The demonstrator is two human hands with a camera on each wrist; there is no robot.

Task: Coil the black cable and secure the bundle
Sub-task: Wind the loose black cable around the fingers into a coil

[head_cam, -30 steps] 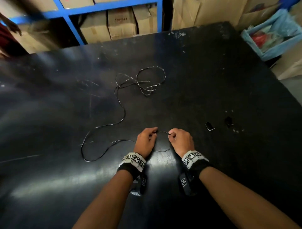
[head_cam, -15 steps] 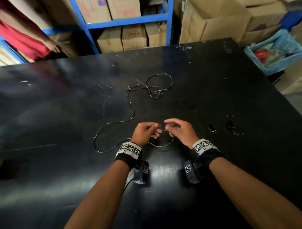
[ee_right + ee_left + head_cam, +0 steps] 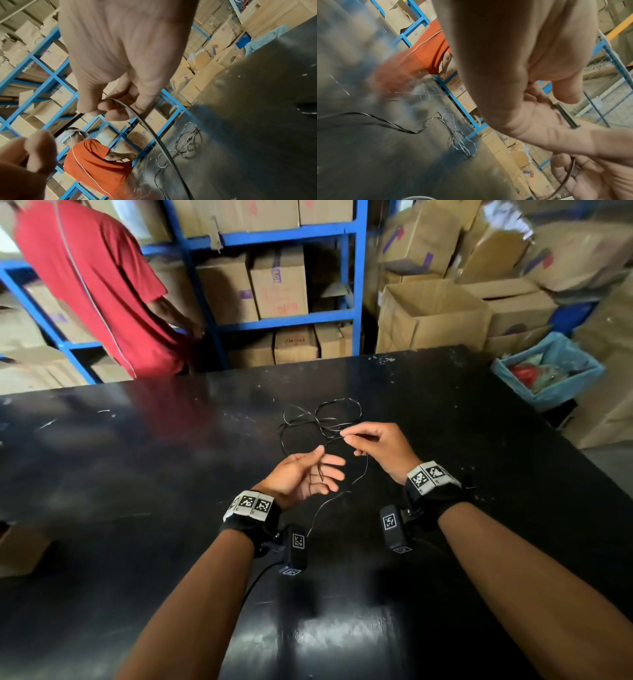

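A thin black cable (image 3: 322,419) lies in a loose tangle on the black table (image 3: 137,474), just beyond my hands. My left hand (image 3: 318,470) is held palm up above the table. A short loop of cable crosses its palm, and the left wrist view shows the thumb pinning the cable end (image 3: 566,119) against the fingers. My right hand (image 3: 344,435), raised to the right of it, pinches the cable between thumb and fingertips (image 3: 101,108). From there a strand (image 3: 342,494) hangs down to the table between my wrists.
A person in a red shirt (image 3: 96,285) stands at the table's far left edge. Blue shelving (image 3: 354,268) with cartons fills the back. Open cartons (image 3: 428,313) and a blue bin (image 3: 548,371) stand at the right. A small dark piece (image 3: 307,108) lies on the table.
Both hands have risen off the table with the cable. The left has turned palm up, the right has moved up and away, and the slack on the left has been drawn in.
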